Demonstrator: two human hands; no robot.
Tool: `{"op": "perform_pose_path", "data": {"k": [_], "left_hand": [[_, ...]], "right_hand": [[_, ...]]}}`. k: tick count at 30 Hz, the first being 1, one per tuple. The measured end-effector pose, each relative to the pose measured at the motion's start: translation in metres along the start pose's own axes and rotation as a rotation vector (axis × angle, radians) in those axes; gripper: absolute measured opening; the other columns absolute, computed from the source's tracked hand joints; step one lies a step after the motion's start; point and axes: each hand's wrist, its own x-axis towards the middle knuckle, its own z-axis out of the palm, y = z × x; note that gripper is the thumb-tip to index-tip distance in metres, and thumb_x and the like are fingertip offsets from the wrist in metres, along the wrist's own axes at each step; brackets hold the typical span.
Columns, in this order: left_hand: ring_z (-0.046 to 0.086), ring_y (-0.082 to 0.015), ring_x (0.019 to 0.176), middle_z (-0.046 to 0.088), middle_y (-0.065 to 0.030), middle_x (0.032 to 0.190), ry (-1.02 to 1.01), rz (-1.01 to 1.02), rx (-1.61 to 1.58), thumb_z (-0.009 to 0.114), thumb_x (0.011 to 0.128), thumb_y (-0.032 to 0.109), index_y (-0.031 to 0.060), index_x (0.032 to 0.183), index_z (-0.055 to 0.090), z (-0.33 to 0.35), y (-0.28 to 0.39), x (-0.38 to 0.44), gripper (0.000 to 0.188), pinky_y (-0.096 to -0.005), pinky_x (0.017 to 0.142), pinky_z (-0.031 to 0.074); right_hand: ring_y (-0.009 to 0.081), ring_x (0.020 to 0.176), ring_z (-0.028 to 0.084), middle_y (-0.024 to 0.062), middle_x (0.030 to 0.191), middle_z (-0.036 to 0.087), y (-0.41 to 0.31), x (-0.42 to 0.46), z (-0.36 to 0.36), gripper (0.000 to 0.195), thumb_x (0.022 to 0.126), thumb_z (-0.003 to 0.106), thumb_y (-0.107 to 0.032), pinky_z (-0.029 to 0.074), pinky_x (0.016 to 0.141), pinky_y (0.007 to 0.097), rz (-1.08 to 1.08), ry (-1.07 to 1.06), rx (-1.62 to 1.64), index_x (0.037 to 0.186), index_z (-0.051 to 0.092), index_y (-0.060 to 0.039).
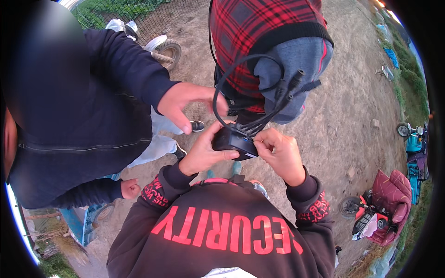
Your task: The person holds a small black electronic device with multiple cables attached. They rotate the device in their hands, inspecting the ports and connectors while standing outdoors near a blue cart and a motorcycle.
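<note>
A black electronic box [226, 140] rests in my left hand [203, 151], with the thumb along its near side and the fingers behind it. Several black cables [271, 116] come out of its top end. One makes a large loop, and others end in barrel-like connectors [295, 79]. My right hand [280, 151] pinches with thumb and forefinger at the box's right edge, beside a small blue port [246, 139]. What lies between those fingertips is hidden. Another person's hand [189, 102] reaches in from the left, blurred, close to the cable loop.
A person in a dark jacket [87, 135] stands close on the left. Ahead is a person in a red plaid top [240, 31]. A red motorcycle [361, 212] stands by a maroon sofa [391, 201] at right, on dirt ground [323, 146]. A blue cart [78, 222] is at lower left.
</note>
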Motion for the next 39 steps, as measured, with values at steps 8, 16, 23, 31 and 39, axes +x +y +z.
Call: {"op": "perform_pose_path", "data": {"k": [8,16,23,31,39], "left_hand": [[0.053,-0.0142,0.114,0.053,-0.0053,0.122,0.041,0.034,0.110,0.084,0.076,0.013,0.0022,0.132,0.043,0.003,-0.003,-0.001,0.070,-0.0311,0.098,0.043],[0.054,-0.0127,0.111,0.059,-0.0040,0.117,-0.001,0.010,-0.047,0.082,0.079,0.013,0.0007,0.123,0.054,-0.003,-0.010,0.000,0.054,-0.0299,0.096,0.044],[0.056,-0.0139,0.110,0.062,-0.0033,0.116,-0.025,0.056,-0.146,0.080,0.081,0.019,-0.0002,0.125,0.056,-0.007,-0.021,-0.002,0.054,-0.0309,0.099,0.043],[0.058,-0.0300,0.118,0.050,-0.0174,0.129,-1.228,0.270,-0.122,0.085,0.070,0.049,-0.0030,0.135,0.042,-0.087,0.028,0.117,0.094,-0.0420,0.097,0.047],[0.062,-0.0330,0.107,0.057,-0.0181,0.115,-0.989,0.522,-0.188,0.075,0.082,0.039,-0.0032,0.122,0.051,-0.122,0.073,0.078,0.063,-0.0440,0.091,0.051]], "right_hand": [[0.0269,0.047,0.059,0.0079,0.052,0.052,0.006,0.006,0.001,0.013,0.075,0.067,-0.008,0.046,0.045,0.0365,-0.148,-0.037,-0.297,0.081,0.056,-0.0106],[0.0143,0.046,0.058,0.0029,0.057,0.056,0.007,0.002,0.002,0.012,0.083,0.065,-0.002,0.045,0.044,0.0291,0.136,-0.081,0.211,0.087,0.055,-0.0061],[0.0070,0.065,0.055,0.0012,0.080,0.057,0.018,-0.019,0.005,0.020,0.093,0.065,-0.012,0.047,0.061,0.0235,0.295,0.061,0.877,0.103,0.053,-0.0007],[0.0123,0.086,0.058,0.0039,0.092,0.056,0.008,-0.019,0.032,0.026,0.086,0.071,-0.013,0.049,0.082,0.0283,0.119,0.083,0.587,0.105,0.058,0.0009],[0.0074,0.081,0.056,0.0012,0.088,0.058,0.010,-0.021,0.044,0.009,0.093,0.064,-0.007,0.047,0.075,0.0228,0.182,0.066,0.575,0.095,0.061,0.0011]]}}
